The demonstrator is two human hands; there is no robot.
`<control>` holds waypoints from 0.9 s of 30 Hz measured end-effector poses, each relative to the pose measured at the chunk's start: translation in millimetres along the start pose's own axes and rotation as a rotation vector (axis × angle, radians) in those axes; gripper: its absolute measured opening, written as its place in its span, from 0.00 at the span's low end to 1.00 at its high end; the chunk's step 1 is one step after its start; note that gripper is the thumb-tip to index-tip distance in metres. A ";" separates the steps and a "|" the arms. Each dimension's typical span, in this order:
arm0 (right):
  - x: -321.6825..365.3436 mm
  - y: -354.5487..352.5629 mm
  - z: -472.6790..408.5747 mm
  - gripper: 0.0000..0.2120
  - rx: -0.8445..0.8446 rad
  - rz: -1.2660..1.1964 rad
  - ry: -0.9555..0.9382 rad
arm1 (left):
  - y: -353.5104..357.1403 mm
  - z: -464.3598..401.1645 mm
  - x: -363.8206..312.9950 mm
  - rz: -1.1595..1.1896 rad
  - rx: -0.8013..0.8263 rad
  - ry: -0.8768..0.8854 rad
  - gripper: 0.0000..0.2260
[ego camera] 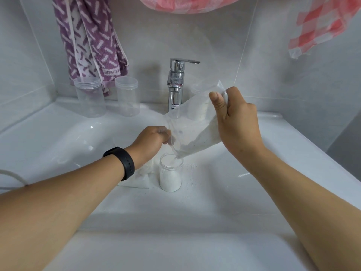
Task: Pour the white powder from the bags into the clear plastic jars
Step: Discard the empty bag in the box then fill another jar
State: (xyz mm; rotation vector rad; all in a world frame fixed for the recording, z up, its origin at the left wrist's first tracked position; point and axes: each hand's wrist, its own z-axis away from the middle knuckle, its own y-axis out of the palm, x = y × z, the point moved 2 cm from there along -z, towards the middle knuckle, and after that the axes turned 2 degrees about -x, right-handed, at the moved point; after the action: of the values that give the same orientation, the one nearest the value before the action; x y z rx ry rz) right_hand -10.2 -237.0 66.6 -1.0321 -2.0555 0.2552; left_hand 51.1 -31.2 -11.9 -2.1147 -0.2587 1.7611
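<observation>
Head view: my right hand [237, 122] grips raised bag [192, 130] end, left hand [154, 136] pinches mouth over jar [171, 172] in sink [58, 137]. Risk: jar nearly full, steep tilt dumps powder [170, 180] over rim.

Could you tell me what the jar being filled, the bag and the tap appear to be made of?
The jar looks like clear rigid plastic: the powder shows through its wall. The bag seems thin, soft transparent plastic film, creased where both hands pinch it. The tap looks like chrome-plated metal, with mirror-bright reflections.
</observation>
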 end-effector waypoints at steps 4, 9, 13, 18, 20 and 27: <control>1.1 -0.2 0.7 0.22 -0.001 -0.005 0.003 | 1.6 -0.5 1.8 0.001 0.007 -0.015 0.15; 0.9 0.7 0.0 0.23 0.003 -0.023 0.005 | 2.2 -1.4 2.9 0.005 0.015 -0.004 0.16; -0.3 -0.4 -0.4 0.24 -0.002 -0.030 0.029 | 1.8 -1.4 4.3 0.013 0.014 -0.009 0.15; 0.7 0.7 -0.7 0.24 -0.016 -0.041 0.022 | 3.1 -1.7 3.1 0.014 0.009 -0.012 0.15; 0.0 0.9 -0.1 0.24 -0.012 -0.041 0.026 | 2.7 -2.0 2.8 0.023 0.007 -0.012 0.15; 1.4 -0.1 -0.9 0.23 -0.020 -0.050 0.021 | 1.9 -0.6 2.3 0.021 0.012 -0.009 0.15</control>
State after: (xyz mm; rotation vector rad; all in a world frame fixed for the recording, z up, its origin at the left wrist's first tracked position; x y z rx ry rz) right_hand -10.1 -236.2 68.0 -0.9895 -2.0657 0.1974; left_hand 51.9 -32.2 -14.7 -2.1089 -0.2285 1.7798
